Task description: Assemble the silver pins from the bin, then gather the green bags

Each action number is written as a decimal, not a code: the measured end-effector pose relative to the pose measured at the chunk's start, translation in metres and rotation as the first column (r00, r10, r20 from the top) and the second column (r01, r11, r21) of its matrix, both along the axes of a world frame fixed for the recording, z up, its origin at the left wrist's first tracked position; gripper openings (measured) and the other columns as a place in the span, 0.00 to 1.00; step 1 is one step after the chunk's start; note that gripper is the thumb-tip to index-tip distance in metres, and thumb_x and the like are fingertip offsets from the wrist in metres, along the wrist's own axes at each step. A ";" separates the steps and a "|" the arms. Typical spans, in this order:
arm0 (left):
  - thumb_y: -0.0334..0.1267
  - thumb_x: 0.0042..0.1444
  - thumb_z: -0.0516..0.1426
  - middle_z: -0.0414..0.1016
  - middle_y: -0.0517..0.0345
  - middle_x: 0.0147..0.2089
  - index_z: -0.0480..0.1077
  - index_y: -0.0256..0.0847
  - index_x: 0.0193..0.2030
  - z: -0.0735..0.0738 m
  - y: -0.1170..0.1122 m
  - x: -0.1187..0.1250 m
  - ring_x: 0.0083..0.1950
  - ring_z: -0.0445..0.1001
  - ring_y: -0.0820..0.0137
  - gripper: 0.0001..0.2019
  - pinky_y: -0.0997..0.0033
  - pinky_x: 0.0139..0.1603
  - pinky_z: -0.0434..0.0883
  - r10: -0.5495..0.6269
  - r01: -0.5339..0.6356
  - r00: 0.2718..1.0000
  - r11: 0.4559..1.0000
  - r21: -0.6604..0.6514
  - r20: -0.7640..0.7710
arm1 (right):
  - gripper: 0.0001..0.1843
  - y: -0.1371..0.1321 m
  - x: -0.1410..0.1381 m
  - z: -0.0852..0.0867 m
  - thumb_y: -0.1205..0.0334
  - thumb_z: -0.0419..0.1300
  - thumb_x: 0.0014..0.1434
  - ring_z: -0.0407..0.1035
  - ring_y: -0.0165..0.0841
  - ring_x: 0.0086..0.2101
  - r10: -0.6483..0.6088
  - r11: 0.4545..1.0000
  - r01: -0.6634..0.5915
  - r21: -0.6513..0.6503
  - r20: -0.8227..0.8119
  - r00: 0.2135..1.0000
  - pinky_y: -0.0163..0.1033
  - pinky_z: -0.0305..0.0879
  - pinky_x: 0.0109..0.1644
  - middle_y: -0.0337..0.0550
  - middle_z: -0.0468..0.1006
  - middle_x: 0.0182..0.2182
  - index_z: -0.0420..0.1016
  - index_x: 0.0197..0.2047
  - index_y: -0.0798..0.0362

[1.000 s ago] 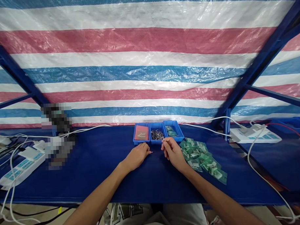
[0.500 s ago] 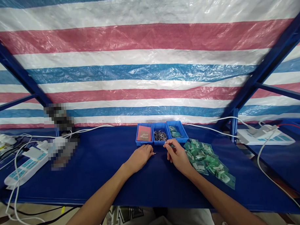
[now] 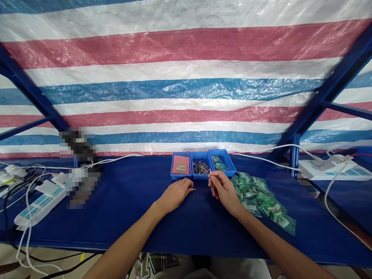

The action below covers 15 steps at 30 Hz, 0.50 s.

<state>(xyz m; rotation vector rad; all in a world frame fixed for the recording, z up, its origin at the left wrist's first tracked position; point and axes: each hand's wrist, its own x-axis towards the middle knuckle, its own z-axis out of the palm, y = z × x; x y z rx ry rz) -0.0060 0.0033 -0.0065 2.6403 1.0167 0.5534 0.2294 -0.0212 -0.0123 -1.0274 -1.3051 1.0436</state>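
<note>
My left hand (image 3: 176,195) rests on the blue table just before the left bin, its fingers closed. A tiny pale tip shows at the fingertips, too small to name. My right hand (image 3: 225,192) is in a pinch at the front edge of the middle and right bins, with a small light-coloured bit at its fingertips that I cannot make out. The left blue bin (image 3: 172,175) holds a pink card (image 3: 176,159) and a beige piece (image 3: 182,168). Many small, thin metal pieces (image 3: 201,167) fill the middle bin. Green packets (image 3: 219,163) lie in the right bin.
A spread pile of green plastic packets (image 3: 263,200) lies right of my right hand. Power strips stand at the left (image 3: 42,205) and right (image 3: 336,169), with white cables trailing. A striped plastic sheet (image 3: 184,90) hangs behind the blue table (image 3: 121,198).
The view has shifted slightly, so everything sits a little further right. My right fingertips have moved slightly up and right. My left hand stays in place, closed.
</note>
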 end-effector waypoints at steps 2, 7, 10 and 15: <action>0.40 0.79 0.48 0.75 0.53 0.51 0.67 0.42 0.53 0.000 0.000 0.000 0.49 0.78 0.64 0.09 0.67 0.51 0.73 -0.002 0.003 1.000 1.000 0.012 -0.017 | 0.18 -0.001 0.000 -0.001 0.41 0.59 0.70 0.65 0.26 0.18 -0.021 1.000 0.021 0.005 0.025 0.999 0.31 0.56 0.16 0.36 0.75 0.33 0.69 0.47 0.47; 0.41 0.79 0.45 0.74 0.52 0.50 0.69 0.43 0.56 0.000 0.000 0.000 0.49 0.78 0.64 0.13 0.67 0.51 0.74 0.000 0.001 0.998 1.000 0.026 -0.058 | 0.17 -0.008 -0.001 -0.001 0.41 0.60 0.70 0.67 0.32 0.19 -0.050 0.998 0.054 -0.019 0.177 0.983 0.34 0.63 0.20 0.33 0.71 0.23 0.68 0.47 0.46; 0.41 0.80 0.43 0.72 0.52 0.49 0.70 0.45 0.59 0.001 -0.001 -0.001 0.48 0.77 0.65 0.16 0.68 0.51 0.73 -0.007 0.009 0.998 1.000 0.025 -0.058 | 0.15 -0.010 0.000 0.001 0.43 0.61 0.70 0.68 0.33 0.22 -0.059 0.998 0.058 0.012 0.228 0.972 0.35 0.66 0.23 0.32 0.68 0.22 0.68 0.46 0.45; 0.42 0.80 0.44 0.71 0.53 0.49 0.68 0.45 0.62 0.005 -0.002 0.000 0.46 0.78 0.65 0.16 0.69 0.48 0.74 -0.004 0.006 0.997 1.000 0.025 -0.077 | 0.15 -0.007 0.001 0.000 0.44 0.63 0.69 0.66 0.31 0.22 -0.056 0.998 0.056 0.007 0.195 0.979 0.34 0.61 0.20 0.34 0.68 0.27 0.69 0.44 0.46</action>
